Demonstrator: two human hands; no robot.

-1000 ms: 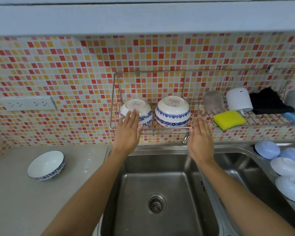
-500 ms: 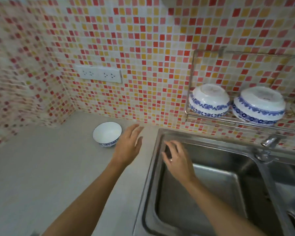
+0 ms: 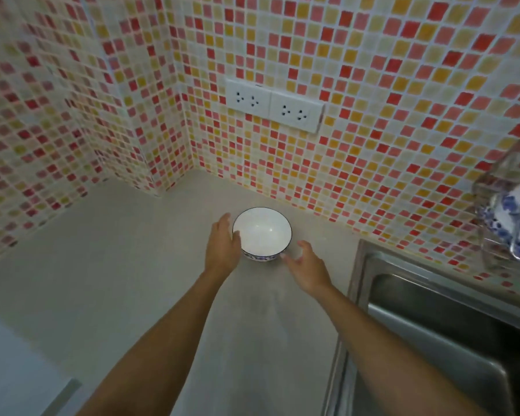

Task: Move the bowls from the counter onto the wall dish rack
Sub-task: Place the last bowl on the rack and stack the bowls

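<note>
Glazed ceramic meets the left hand (image 3: 222, 247), whose fingers curl against the bowl's (image 3: 261, 232) left wall; the right hand (image 3: 308, 265) is spread just beside it, not yet gripping. Upright on the counter (image 3: 132, 265), the bowl looks stiff, slick and breakable: cradle both sides below the rim.

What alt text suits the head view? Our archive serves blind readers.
Two bare hands close on a white bowl with blue-patterned rim on a grey counter: left hand touching its side, right hand just short, below mosaic tiles.
</note>
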